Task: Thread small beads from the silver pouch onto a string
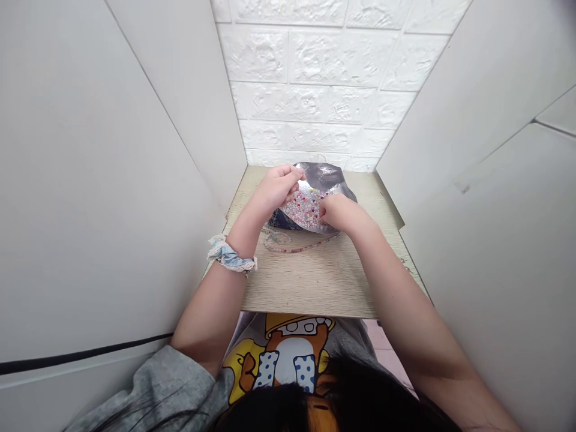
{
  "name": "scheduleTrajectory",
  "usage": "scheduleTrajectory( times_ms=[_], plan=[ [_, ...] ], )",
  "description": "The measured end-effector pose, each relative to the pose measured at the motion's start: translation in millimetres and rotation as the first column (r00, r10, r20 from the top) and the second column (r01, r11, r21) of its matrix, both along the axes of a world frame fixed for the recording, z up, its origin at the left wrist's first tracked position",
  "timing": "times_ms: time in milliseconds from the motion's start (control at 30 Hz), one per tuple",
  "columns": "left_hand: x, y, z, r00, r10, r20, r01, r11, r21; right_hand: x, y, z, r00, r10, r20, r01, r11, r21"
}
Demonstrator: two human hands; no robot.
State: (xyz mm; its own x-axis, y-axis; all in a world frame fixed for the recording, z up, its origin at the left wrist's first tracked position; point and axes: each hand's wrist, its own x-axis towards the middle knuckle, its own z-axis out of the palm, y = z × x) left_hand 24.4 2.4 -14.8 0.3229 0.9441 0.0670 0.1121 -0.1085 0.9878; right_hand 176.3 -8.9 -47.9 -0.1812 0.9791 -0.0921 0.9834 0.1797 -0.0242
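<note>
A silver-lined pouch (321,174) lies open on the wooden tabletop, holding many small beads (306,210) in pink, white, red and yellow. At the pouch's left edge my left hand (282,185) is closed in a pinch above the beads; whatever its fingertips hold is too fine to make out. My right hand (341,212) reaches into the right side of the beads with its fingers curled down, and its fingertips are partly hidden. In front of the pouch a strand of strung beads (299,249) curves across the wood, looping at its left end below my left hand.
The narrow tabletop (310,285) is bounded by a white brick-pattern wall (315,78) at the back. Pale panels stand close on the left (112,180) and right (486,180). Small shiny bits (405,264) lie near the right edge. A scrunchie (231,255) circles my left wrist.
</note>
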Motion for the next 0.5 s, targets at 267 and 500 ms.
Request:
scheduleTrajectory(
  times_ms=[267, 500],
  plan=[
    [-2.6, 0.5, -1.2, 0.997, 0.001, -0.073, -0.002, 1.000, -0.008, -5.5, -4.6, -2.9, 1.000, -0.009, 0.020, 0.008, 1.000, 0.005],
    [-3.9, 0.1, -1.9, 0.993, -0.104, -0.046, 0.102, 0.994, -0.045, -0.9, -1.3, -8.6, 0.980, 0.012, -0.199, 0.002, 0.998, 0.069]
  ],
)
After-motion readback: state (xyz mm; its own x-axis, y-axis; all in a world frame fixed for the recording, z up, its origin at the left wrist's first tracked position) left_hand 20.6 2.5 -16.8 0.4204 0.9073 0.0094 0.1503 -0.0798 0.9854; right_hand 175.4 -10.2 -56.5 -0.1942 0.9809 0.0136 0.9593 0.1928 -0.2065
